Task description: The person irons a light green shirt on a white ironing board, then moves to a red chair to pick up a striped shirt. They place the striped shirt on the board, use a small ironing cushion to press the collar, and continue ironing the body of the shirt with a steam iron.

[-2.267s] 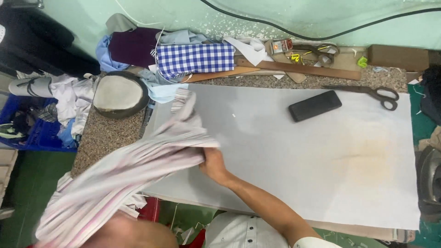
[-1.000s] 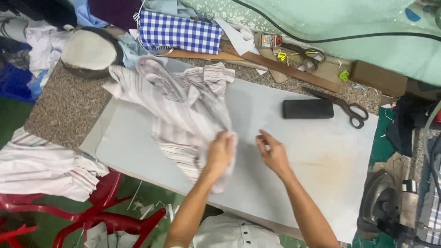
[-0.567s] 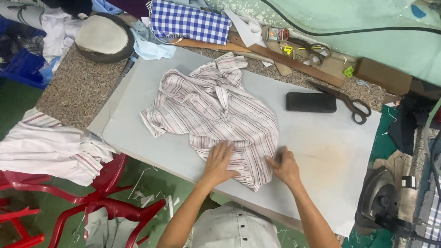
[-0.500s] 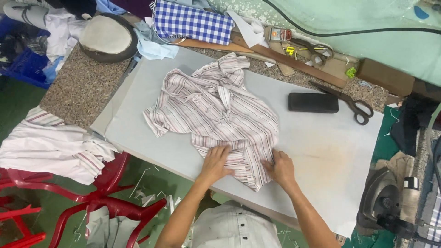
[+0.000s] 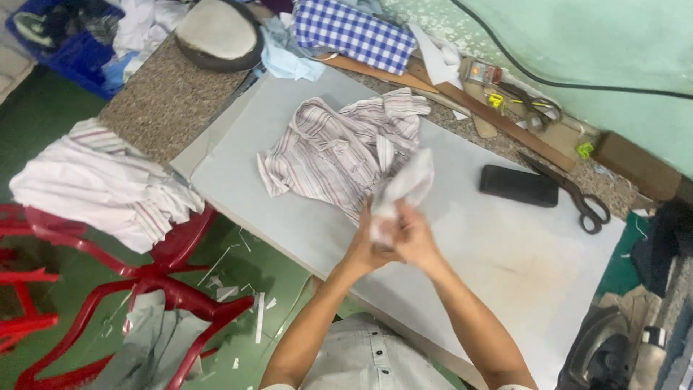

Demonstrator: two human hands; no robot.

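Nearest the camera, the left hand [image 5: 367,245] and the right hand [image 5: 413,240] are pressed together above the near edge of the white board [image 5: 498,274], both clamped on a bunched fold of the striped shirt [image 5: 339,148]. That fold is lifted off the board and blurred, so the exact grip of the fingers cannot be told. The rest of the shirt lies crumpled on the board's left half, reaching toward its far edge, with the collar turned to the far side.

To the left, off the board, a heap of striped cloth [image 5: 101,184] rests on a red plastic chair [image 5: 137,289], above a green floor strewn with paper scraps.

On the board's far right part lies a black rectangular case [image 5: 518,185], well apart from the shirt. Just beyond it, at the far edge, lie black scissors [image 5: 574,195]. Farther still, along the speckled counter [image 5: 162,108], run a long wooden ruler [image 5: 462,97], a blue-and-white checked cloth [image 5: 350,32] and a round padded cushion [image 5: 216,32] at the far left corner.
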